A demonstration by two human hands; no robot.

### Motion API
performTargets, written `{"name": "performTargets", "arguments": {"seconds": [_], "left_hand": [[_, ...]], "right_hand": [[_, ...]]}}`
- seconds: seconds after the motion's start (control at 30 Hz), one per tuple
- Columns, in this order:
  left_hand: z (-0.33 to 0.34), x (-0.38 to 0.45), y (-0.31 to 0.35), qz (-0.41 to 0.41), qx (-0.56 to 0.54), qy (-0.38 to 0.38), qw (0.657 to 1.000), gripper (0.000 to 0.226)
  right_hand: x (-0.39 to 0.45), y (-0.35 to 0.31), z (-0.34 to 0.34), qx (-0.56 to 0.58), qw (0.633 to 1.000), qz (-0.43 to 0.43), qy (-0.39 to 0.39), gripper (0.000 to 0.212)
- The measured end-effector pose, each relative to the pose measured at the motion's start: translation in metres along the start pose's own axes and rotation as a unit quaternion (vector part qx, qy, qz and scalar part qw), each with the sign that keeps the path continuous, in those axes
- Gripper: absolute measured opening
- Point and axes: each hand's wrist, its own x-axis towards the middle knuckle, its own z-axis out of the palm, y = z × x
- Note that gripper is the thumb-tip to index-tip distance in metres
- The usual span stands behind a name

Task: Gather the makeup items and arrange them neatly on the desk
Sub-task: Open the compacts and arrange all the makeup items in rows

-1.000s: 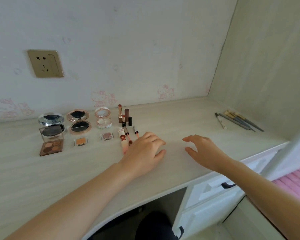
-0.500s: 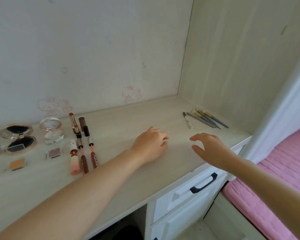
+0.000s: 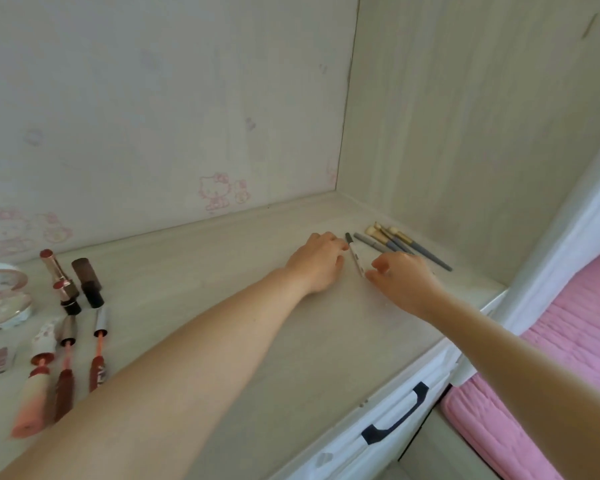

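One view only, head-worn, wide-angle; no second view is provided, so no overlap is recorded. The scene is seen from above the desk (image 3: 222, 271) front edge, facing forward and down, turned toward the right-hand corner where the back wall (image 3: 153, 98) meets the side panel (image 3: 465, 116). Both forearms are seen reaching away from the lens; the left hand (image 3: 317, 263) and right hand (image 3: 404, 280) lie at mid-distance. The lipsticks (image 3: 66, 327) are cut near the left edge. The drawer handle (image 3: 397, 415) and pink bedding (image 3: 551, 358) are caught low right. Straight edges are bowed by the lens.
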Motion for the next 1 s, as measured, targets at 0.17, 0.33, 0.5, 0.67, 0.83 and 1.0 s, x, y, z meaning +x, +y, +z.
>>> {"name": "performTargets", "arguments": {"seconds": [0.17,0.33,0.5,0.67,0.83,1.0], "left_hand": [[0.005,0.037,-0.01,0.026,0.056,-0.019,0.998,0.052],[0.006,0.055,-0.016,0.086,0.12,-0.044,0.988,0.059],[0.005,0.056,-0.023,0.106,0.133,-0.025,0.985,0.045],[-0.005,0.04,-0.032,0.078,0.102,-0.013,0.992,0.027],[-0.023,0.009,-0.036,0.063,0.064,-0.023,0.996,0.019],[-0.045,-0.034,-0.043,0.031,0.003,-0.02,0.999,0.017]], "right_hand": [[0.02,-0.008,0.013,0.008,0.999,0.04,0.025,0.036],[0.027,-0.013,0.017,-0.012,0.999,0.037,0.032,0.032],[0.027,-0.012,0.015,-0.01,0.999,0.033,0.041,0.021],[0.02,-0.012,0.013,-0.001,0.999,0.026,0.047,0.013],[0.005,-0.017,0.01,0.021,0.999,0.005,0.04,0.009],[-0.017,-0.033,0.006,0.062,0.997,-0.036,0.027,0.007]]}}
